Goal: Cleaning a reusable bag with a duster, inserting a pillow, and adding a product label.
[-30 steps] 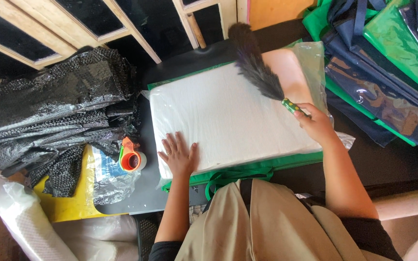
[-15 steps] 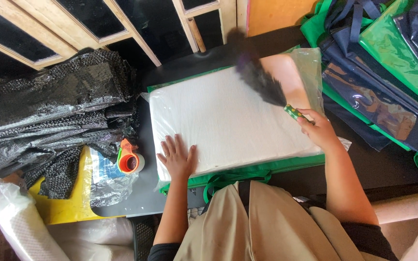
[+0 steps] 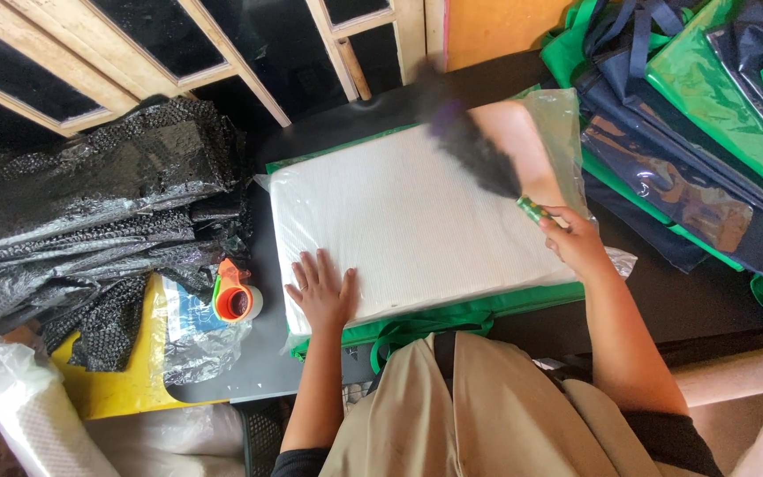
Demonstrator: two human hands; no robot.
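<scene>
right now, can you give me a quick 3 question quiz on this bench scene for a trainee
1. True or false: the left hand lies flat on the white padded sheet.
2. What does the right hand hold? A) the tape dispenser B) a dark feather duster C) a green bag
3. Fill in: the orange tape dispenser sits between the white padded sheet and the pile of black ______ wrap.

Key
1. True; the palm is down near the sheet's front edge.
2. B; the feather duster, with its green handle in that grip, is blurred over the sheet's far right corner.
3. Bubble.
</scene>
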